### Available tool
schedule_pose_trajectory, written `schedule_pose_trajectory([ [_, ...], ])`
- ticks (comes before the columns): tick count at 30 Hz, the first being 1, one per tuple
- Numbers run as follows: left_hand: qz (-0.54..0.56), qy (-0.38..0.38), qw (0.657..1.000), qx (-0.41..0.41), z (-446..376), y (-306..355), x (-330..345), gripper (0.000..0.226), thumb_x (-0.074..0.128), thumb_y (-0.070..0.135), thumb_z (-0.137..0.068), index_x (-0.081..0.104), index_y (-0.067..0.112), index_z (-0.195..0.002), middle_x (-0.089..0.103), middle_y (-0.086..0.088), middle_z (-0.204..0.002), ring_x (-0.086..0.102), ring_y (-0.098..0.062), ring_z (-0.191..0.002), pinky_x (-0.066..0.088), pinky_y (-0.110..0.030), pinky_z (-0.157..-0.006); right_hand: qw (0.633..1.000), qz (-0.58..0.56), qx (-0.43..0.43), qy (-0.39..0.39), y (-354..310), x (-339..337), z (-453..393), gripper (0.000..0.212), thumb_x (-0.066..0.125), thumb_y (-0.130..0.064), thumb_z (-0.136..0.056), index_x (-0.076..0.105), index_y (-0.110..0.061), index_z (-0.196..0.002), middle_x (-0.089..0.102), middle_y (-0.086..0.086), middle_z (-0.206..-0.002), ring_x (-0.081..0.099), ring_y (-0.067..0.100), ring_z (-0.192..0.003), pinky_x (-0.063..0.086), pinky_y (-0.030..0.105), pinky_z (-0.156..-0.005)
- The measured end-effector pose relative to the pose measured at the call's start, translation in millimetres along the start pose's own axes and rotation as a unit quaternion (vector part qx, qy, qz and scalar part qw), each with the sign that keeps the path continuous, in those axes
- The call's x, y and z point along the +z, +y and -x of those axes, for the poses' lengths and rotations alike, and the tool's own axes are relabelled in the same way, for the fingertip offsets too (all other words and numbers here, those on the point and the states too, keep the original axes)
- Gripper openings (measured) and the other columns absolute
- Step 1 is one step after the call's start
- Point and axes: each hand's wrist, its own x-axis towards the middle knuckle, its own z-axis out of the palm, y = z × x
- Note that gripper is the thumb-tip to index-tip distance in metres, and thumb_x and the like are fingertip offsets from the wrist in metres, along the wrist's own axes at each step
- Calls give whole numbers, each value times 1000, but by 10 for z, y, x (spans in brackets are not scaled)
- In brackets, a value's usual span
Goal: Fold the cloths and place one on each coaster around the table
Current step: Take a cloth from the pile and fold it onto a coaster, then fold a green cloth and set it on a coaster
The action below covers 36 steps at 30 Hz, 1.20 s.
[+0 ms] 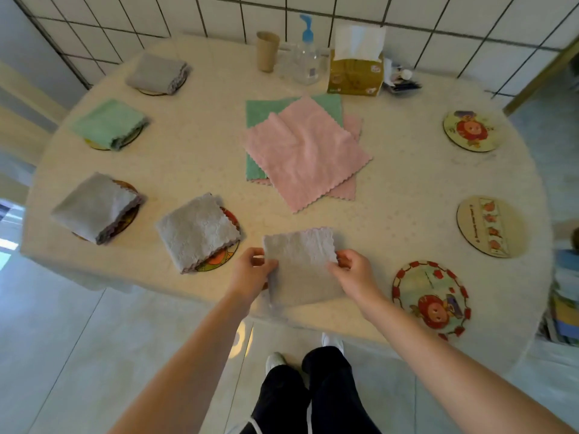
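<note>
My left hand (253,270) and right hand (351,270) each pinch a side of the grey cloth (300,264) at the desk's (391,214) near edge. I should square the edges, then carry it to the bare strawberry coaster (430,300) beside it.

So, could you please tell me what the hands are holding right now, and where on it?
Both hold the grey cloth at the table's near edge: the left hand pinches its left side, the right hand its right side.
</note>
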Motion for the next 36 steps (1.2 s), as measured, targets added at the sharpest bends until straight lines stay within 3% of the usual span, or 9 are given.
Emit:
schedule_pose_trajectory([
  [3,-56,-13,998,27,-82,55,26,10,62,18,-89,59,17,-99,65,-9,-97,65,-25,-90,57,-44,-80,999,-5,8,37,83,47,81,10,62,-21,-88,57,-21,-97,58,-12,-85,58,13,-86,46,27,-77],
  [7,-168,-6,985,42,-204,53,51,15,67,21,-83,55,14,-89,62,-7,-87,63,-29,-85,56,-50,-77,998,7,-4,61,148,45,-18,22,64,-19,-87,62,-12,-108,65,0,-100,60,13,-89,46,25,-79],
  [13,-191,-20,981,25,-239,-45,-22,22,71,19,-80,52,17,-92,62,-9,-88,66,-30,-79,58,-49,-70,994,89,-31,55,165,17,-177,22,65,-17,-86,63,-10,-108,67,1,-99,62,15,-89,49,29,-85],
  [19,-282,-6,953,107,-347,110,-60,38,63,21,-86,46,18,-120,54,-3,-108,57,-22,-90,52,-37,-76,991,117,-42,49,123,-187,-364,17,67,-20,-84,62,-16,-100,64,-4,-89,60,12,-82,45,22,-75],
  [24,-397,2,892,215,-663,466,17,37,55,15,-88,48,16,-124,50,-4,-121,52,-23,-105,48,-35,-86,967,194,-161,48,-223,-358,-753,20,64,-12,-85,62,-13,-105,63,1,-98,59,14,-88,48,26,-83],
  [28,-547,-10,782,297,-941,657,171,44,51,14,-86,47,16,-130,48,-2,-132,40,-24,-124,41,-36,-97,929,286,-235,15,-528,-353,-1214,24,60,-12,-87,59,-12,-112,57,3,-112,54,19,-104,46,32,-90],
  [30,-586,-26,744,320,-1071,730,302,44,53,17,-86,48,16,-130,47,-2,-134,39,-25,-126,41,-37,-97,904,341,-258,-8,-662,-338,-1445,24,57,-14,-88,57,-11,-113,54,5,-117,49,22,-111,45,36,-91],
  [32,-604,-45,728,322,-1181,794,464,45,54,21,-86,47,16,-130,46,-2,-133,39,-25,-125,42,-37,-94,876,397,-271,-36,-759,-335,-1638,24,55,-17,-90,55,-10,-113,50,7,-119,44,24,-116,43,36,-88],
  [36,-655,-50,681,323,-1324,859,693,49,57,35,-82,46,20,-128,45,-2,-128,42,-27,-118,44,-37,-86,818,469,-325,-78,-817,-317,-1896,28,63,-21,-82,58,-9,-108,53,10,-112,48,32,-109,41,38,-90],
])
